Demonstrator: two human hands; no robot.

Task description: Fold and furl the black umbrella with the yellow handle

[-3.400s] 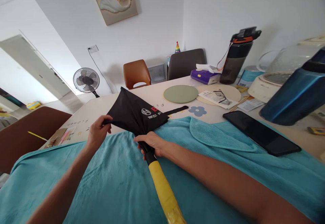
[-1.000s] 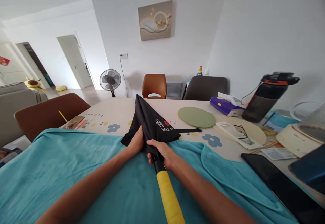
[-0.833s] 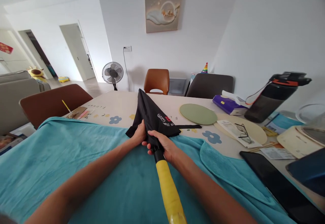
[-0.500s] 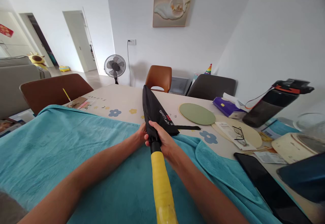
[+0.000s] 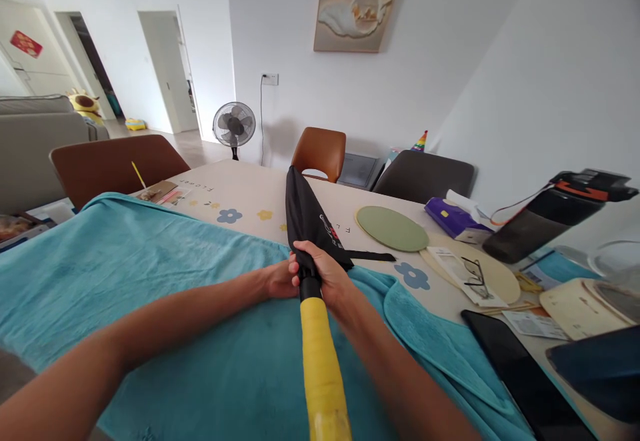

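A folded black umbrella with a yellow-wrapped handle points away from me over the table. My right hand is closed around the gathered base of its canopy, just above the handle, with the thumb on top. From the left, my left hand holds the umbrella's underside at the same spot; most of its fingers are hidden. A loose black strap sticks out to the right of the canopy. Beneath both arms lies a turquoise towel.
On the right are a green round mat, a purple tissue pack, glasses, a dark bottle, a black phone and a blue container. Chairs stand behind the table, with a fan beyond.
My left hand has slid slightly down toward the handle, and its forearm has swung outward to the left. My right hand keeps its grip. The whole view has shifted a little.
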